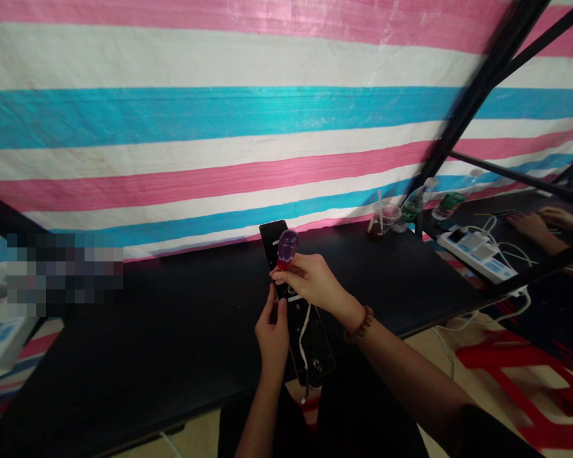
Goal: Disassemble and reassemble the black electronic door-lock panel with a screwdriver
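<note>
My right hand (315,283) grips a screwdriver by the red lower part of its purple handle (288,245). Its shaft and tip are hidden behind my fingers. Under it lies a long, narrow black device panel (315,343), slanting from the table toward my lap, its near end past the table's edge. My left hand (273,331) pinches the panel's left edge between thumb and fingers, just below the screwdriver. A white cable (304,334) runs down over the panel and ends in a small loose plug near my lap.
The black table (186,318) backs onto a striped tarp (219,114). At the right stand a plastic cup (384,219) with a straw and two bottles (413,207). Beyond a black metal frame are a power strip (477,254), another person's hands (535,222), and a red stool (520,375).
</note>
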`<state>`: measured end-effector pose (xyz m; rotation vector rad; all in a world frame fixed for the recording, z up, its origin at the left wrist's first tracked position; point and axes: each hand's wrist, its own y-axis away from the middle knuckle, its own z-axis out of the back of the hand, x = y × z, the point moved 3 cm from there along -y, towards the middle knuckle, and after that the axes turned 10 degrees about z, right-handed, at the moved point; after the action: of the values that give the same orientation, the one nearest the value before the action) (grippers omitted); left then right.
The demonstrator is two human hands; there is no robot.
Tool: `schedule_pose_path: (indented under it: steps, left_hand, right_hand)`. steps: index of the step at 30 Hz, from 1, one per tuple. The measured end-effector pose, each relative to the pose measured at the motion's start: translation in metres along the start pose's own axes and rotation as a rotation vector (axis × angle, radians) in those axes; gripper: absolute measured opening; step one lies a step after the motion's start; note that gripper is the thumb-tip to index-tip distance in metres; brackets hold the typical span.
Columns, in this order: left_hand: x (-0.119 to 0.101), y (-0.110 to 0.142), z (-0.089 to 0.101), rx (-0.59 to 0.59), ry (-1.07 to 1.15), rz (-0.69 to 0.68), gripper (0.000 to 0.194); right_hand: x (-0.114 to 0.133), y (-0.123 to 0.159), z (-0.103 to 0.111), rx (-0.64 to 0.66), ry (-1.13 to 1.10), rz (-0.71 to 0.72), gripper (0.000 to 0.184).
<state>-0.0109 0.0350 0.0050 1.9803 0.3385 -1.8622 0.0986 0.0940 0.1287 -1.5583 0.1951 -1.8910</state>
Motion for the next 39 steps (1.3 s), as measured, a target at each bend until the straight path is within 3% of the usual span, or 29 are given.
schedule_pose_path:
  steps: [3, 6, 10, 17, 22, 25, 33, 39]
  left_hand:
    - [0.0, 0.001, 0.0, 0.009, 0.013, 0.01, 0.048]
    - [0.002, 0.001, 0.0, 0.017, 0.028, 0.018, 0.049]
    - [0.003, 0.0, 0.001, 0.006, 0.006, 0.001, 0.049]
    - [0.003, 0.0, 0.0, 0.015, 0.007, 0.03, 0.05]
    - [0.001, 0.0, 0.0, 0.023, 0.013, 0.023, 0.051]
    - [0.002, 0.0, 0.001, 0.014, -0.004, 0.016, 0.05]
    - [0.001, 0.0, 0.0, 0.003, 0.023, 0.036, 0.049]
    - [0.002, 0.001, 0.001, 0.008, 0.019, 0.041, 0.051]
  right_hand:
    - [-0.002, 0.0, -0.003, -0.055, -0.039, -0.059, 0.018]
    - [0.002, 0.004, -0.003, -0.004, -0.148, -0.056, 0.027]
    - [0.006, 0.006, 0.001, 0.048, -0.139, -0.009, 0.018]
    - [-0.007, 0.004, 0.0, -0.164, -0.123, -0.095, 0.022]
    - [0.004, 0.007, 0.0, -0.005, -0.162, -0.007, 0.026]
    - [0.006, 0.008, 0.002, 0.022, -0.063, 0.027, 0.02]
    - [-0.005, 0.007, 0.001, -0.183, 0.14, 0.022, 0.02]
    - [-0.011, 0.012, 0.005, -0.239, 0.172, 0.031, 0.019]
